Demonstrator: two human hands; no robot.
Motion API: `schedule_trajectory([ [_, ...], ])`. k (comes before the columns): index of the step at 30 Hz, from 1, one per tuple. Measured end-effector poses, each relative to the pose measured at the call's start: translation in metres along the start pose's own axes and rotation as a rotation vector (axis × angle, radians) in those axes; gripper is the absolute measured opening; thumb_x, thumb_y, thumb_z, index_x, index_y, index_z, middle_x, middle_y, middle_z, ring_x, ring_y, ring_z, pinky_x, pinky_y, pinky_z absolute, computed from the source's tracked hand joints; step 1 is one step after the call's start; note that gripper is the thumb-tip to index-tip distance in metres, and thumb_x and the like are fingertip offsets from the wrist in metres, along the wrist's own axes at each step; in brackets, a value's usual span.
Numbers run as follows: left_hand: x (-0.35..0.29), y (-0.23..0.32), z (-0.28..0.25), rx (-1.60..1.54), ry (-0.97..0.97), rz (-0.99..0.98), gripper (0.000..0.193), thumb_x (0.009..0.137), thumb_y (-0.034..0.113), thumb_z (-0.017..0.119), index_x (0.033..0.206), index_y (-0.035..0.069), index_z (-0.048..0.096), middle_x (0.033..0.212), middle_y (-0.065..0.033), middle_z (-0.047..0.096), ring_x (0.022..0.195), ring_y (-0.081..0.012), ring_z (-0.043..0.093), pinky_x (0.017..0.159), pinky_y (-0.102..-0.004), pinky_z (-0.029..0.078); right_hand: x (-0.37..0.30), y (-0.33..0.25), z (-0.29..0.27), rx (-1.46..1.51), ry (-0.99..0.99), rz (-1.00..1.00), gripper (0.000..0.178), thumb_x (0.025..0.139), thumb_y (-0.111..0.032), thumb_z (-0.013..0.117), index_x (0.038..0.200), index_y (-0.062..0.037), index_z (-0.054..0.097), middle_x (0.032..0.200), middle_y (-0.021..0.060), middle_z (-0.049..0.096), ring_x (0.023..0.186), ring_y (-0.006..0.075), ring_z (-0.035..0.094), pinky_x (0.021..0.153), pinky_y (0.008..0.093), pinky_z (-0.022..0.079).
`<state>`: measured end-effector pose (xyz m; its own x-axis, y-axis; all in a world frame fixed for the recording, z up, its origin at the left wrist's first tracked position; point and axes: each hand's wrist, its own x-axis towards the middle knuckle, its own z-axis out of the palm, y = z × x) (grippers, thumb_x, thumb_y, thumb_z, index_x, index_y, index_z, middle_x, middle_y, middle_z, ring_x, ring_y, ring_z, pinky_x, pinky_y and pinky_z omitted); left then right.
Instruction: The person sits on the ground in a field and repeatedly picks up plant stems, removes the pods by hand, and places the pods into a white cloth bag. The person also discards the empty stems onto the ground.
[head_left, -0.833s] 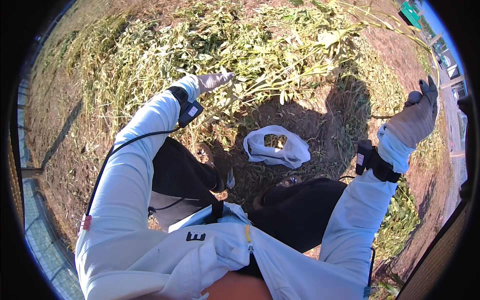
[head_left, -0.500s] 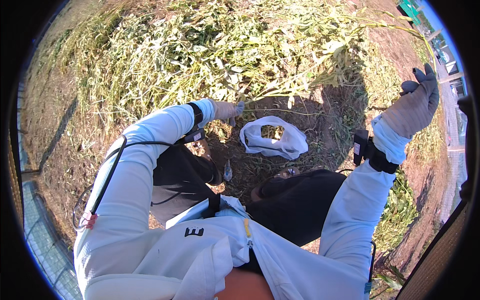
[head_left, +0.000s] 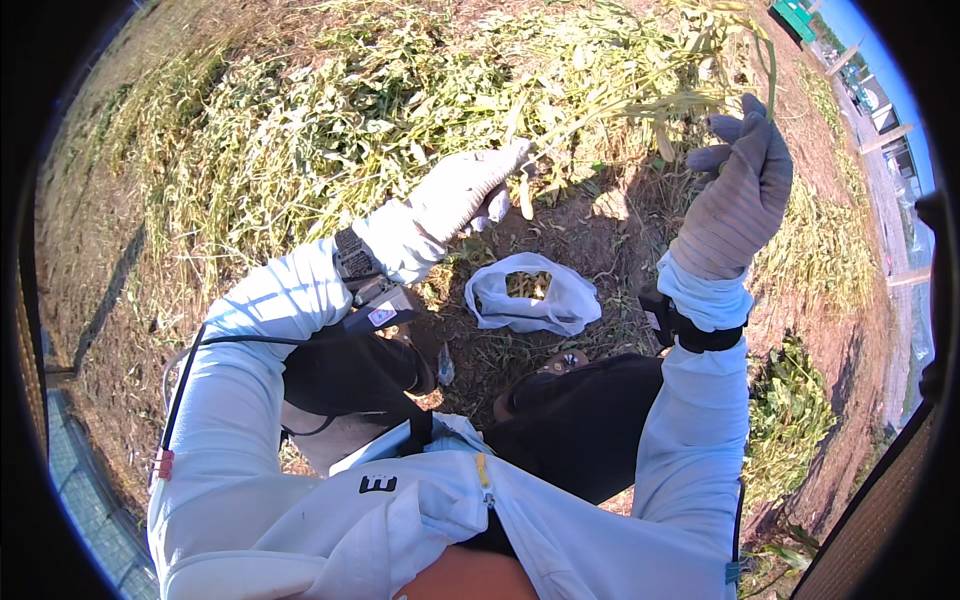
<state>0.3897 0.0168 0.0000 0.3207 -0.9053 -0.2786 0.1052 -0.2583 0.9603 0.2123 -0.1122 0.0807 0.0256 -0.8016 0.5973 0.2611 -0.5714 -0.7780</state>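
Observation:
In my right hand (head_left: 735,195), gloved in grey, is the stem of a pulled yellow-green bean plant (head_left: 650,108). The fingers are closed near the stem, which curves up and over toward the left. My left hand (head_left: 465,195), gloved too, reaches to the plant's left end with index finger stretched and thumb apart. A pale pod (head_left: 526,197) hangs just beyond those fingertips; whether they touch it I cannot tell. Below the hands, a white plastic bag (head_left: 570,315) lies open on the soil, with small yellowish pieces inside, probably pods.
Cut, drying plants (head_left: 330,130) cover the ground ahead. My dark-trousered knees (head_left: 580,425) flank the bag's near side. A small clear item (head_left: 446,365) lies by my left foot. More green plants (head_left: 790,420) are heaped at right, and posts (head_left: 885,140) line a path at far right.
My right hand has moved left and inward with the plant. My left hand has risen from beside the bag to the plant's end, its fingers now apart. The view has shifted slightly.

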Motion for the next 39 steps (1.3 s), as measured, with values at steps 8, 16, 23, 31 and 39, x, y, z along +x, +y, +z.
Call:
schedule_trajectory([
  [8,-0.022,0.001,-0.004,-0.176,0.146,0.059,0.071,0.09,0.071,0.032,0.081,0.008,0.064,0.058,0.0015,0.05,0.048,-0.0076,0.04,0.046,-0.0218,0.028,-0.115,0.024,0.035,-0.134,-0.6,0.364,0.018,0.088,-0.005,0.063,0.105,0.0004,0.059,0.086,0.0099,0.065,0.075,0.0143,0.062,0.065,0.0271,0.05],
  [16,-0.028,-0.008,0.001,-0.034,0.106,0.118,0.036,0.089,0.038,0.065,0.097,0.003,0.066,0.077,-0.0008,0.065,0.068,-0.0062,0.058,0.06,-0.0237,0.046,-0.13,0.027,0.034,-0.602,-0.896,0.133,0.031,0.078,-0.027,0.072,0.093,-0.0022,0.061,0.086,0.0211,0.063,0.079,0.0374,0.062,0.07,0.0428,0.052],
  [23,-0.023,-0.007,-0.011,0.062,0.203,0.173,0.025,0.092,0.029,0.063,0.098,0.005,0.064,0.062,0.0057,0.053,0.048,-0.0032,0.043,0.045,-0.0193,0.033,-0.114,0.035,0.022,-0.219,-0.929,0.026,0.036,0.081,-0.026,0.071,0.105,-0.0002,0.062,0.096,0.0226,0.062,0.084,0.0357,0.063,0.071,0.0398,0.052],
  [31,-0.039,0.004,-0.013,0.174,0.18,0.135,0.024,0.093,0.028,0.061,0.099,0.005,0.061,0.06,0.0054,0.052,0.049,-0.0029,0.043,0.044,-0.0204,0.033,-0.067,0.056,-0.001,-0.078,-0.623,0.907,0.055,0.091,-0.046,0.059,0.12,0.0005,0.054,0.096,0.0067,0.059,0.084,0.0147,0.06,0.068,0.0289,0.049],
  [39,-0.053,-0.003,0.001,0.869,0.122,0.314,0.038,0.091,0.033,0.06,0.12,0.008,0.059,0.069,-0.0059,0.066,0.062,-0.0139,0.063,0.057,-0.0292,0.049,-0.059,0.031,0.005,0.162,-0.399,1.14,0.042,0.085,-0.053,0.064,0.084,-0.0114,0.06,0.071,-0.0008,0.055,0.059,0.0089,0.053,0.054,0.0229,0.044],
])
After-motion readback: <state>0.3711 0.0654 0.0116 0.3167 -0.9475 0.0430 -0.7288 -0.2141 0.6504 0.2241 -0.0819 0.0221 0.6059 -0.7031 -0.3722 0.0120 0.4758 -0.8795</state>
